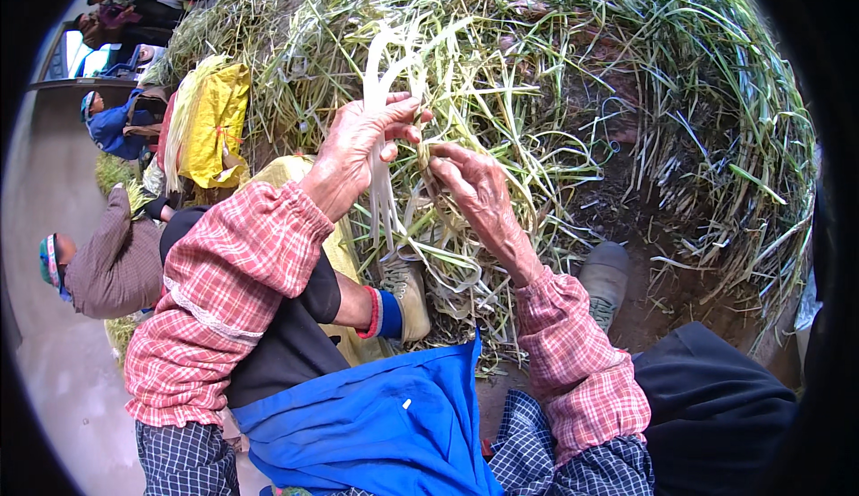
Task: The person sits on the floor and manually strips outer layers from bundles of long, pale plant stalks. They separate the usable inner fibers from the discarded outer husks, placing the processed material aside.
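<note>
My left hand grips a small bundle of flat, whitish plant stalks, whose ends hang below the palm and bend over above the fingers. Beside it, my right hand pinches a thin, yellowish leaf strand between thumb and forefinger. The fingertips of the two hands are close together but apart. Beneath both hands spreads a heap of loose green and straw-coloured long leaves. Some strands hang near my right wrist, and their ends are lost in the heap.
To the left stand a yellow woven sack and a bundle of pale stalks. One person sits close on the left, another in blue farther off. My shoes rest at the heap's edge. A blue apron covers my lap.
</note>
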Action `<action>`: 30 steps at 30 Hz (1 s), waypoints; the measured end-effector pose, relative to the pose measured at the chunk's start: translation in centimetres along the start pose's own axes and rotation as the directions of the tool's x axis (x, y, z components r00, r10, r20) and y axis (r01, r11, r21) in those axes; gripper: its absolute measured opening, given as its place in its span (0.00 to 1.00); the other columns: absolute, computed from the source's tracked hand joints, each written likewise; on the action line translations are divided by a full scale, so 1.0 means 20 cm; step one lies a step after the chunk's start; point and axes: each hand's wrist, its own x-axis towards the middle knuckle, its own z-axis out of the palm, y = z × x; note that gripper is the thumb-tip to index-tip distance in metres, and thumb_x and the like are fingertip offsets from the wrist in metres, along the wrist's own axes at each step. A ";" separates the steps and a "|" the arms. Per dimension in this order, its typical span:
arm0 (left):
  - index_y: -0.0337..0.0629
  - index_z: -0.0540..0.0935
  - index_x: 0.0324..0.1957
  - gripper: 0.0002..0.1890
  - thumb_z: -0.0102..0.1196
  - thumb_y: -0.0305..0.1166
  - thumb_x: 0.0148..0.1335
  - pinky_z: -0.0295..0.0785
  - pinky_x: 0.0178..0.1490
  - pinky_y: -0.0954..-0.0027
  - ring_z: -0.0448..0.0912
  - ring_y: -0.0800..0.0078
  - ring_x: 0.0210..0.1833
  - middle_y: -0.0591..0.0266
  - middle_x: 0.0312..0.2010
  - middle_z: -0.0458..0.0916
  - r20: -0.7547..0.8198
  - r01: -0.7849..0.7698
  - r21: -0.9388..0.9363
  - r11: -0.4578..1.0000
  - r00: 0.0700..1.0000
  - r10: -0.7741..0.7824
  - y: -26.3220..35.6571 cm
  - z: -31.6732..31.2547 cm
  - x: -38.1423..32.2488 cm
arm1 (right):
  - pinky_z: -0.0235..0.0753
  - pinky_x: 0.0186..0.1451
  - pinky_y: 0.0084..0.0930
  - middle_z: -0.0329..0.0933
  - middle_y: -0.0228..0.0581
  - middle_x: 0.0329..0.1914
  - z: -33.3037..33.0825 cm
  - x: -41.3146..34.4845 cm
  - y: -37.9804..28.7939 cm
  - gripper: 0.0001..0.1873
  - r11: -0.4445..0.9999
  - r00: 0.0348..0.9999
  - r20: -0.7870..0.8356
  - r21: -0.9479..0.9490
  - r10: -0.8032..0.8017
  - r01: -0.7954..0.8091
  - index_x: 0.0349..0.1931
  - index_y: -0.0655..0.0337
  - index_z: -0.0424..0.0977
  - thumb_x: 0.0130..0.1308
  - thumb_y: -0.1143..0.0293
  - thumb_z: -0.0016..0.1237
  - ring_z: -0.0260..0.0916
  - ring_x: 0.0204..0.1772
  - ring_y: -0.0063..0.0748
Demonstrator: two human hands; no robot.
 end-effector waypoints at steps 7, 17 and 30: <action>0.34 0.75 0.44 0.14 0.58 0.28 0.56 0.60 0.15 0.89 0.77 0.83 0.26 0.58 0.33 0.82 -0.008 0.006 0.084 0.996 1.000 -0.005 0.01 0.09 -0.05 | 0.63 0.22 0.27 0.71 0.31 0.15 -0.07 0.17 -0.15 0.21 0.958 0.948 -0.309 -0.287 -0.069 -0.024 0.29 0.57 0.77 0.57 0.46 0.49 0.64 0.16 0.26; 0.39 0.75 0.40 0.11 0.60 0.26 0.55 0.57 0.13 0.87 0.74 0.82 0.21 0.67 0.27 0.77 -0.151 -0.020 -0.064 0.998 0.989 0.010 -0.03 0.06 -0.01 | 0.69 0.26 0.14 0.78 0.33 0.34 0.09 0.11 -0.06 0.07 0.646 0.932 -0.286 0.760 0.223 0.079 0.36 0.61 0.70 0.64 0.67 0.46 0.70 0.25 0.18; 0.35 0.77 0.40 0.12 0.60 0.30 0.55 0.53 0.11 0.89 0.69 0.89 0.18 0.70 0.23 0.75 -0.066 -0.078 0.088 0.993 0.994 0.083 0.01 0.02 -0.03 | 0.60 0.23 0.18 0.65 0.27 0.22 0.07 0.11 -0.04 0.21 0.590 0.874 0.167 0.678 0.457 -0.438 0.37 0.58 0.73 0.61 0.48 0.44 0.60 0.21 0.20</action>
